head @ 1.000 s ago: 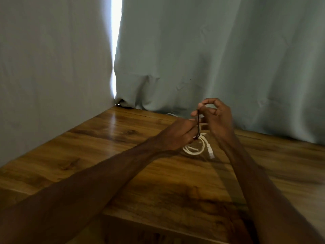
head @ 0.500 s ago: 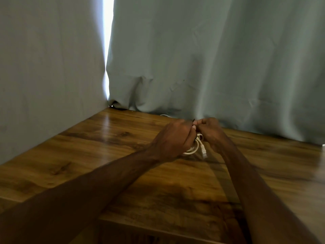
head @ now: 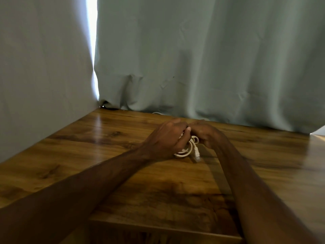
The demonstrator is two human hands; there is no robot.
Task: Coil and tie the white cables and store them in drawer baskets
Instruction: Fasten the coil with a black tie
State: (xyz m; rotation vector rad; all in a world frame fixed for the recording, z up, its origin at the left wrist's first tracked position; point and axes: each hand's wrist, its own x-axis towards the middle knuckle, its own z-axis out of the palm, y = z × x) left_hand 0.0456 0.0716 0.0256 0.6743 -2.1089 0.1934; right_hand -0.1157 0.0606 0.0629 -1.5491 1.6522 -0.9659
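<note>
A small coiled white cable (head: 186, 150) lies on the wooden table (head: 105, 141), its plug end (head: 196, 153) sticking out toward me. My left hand (head: 166, 138) is closed over the left side of the coil. My right hand (head: 204, 132) is closed on the coil's far right side, fingertips meeting the left hand's above the cable. The dark tie seen earlier is hidden between the fingers.
Grey-green curtains (head: 193, 59) hang along the back and left edges of the table. A bit of another white cable (head: 157, 113) peeks out under the back curtain. A pale object (head: 319, 133) shows at the far right edge.
Both hands have come down from a raised position onto the coil on the table. The dark tie that stood up between the fingers is no longer visible.
</note>
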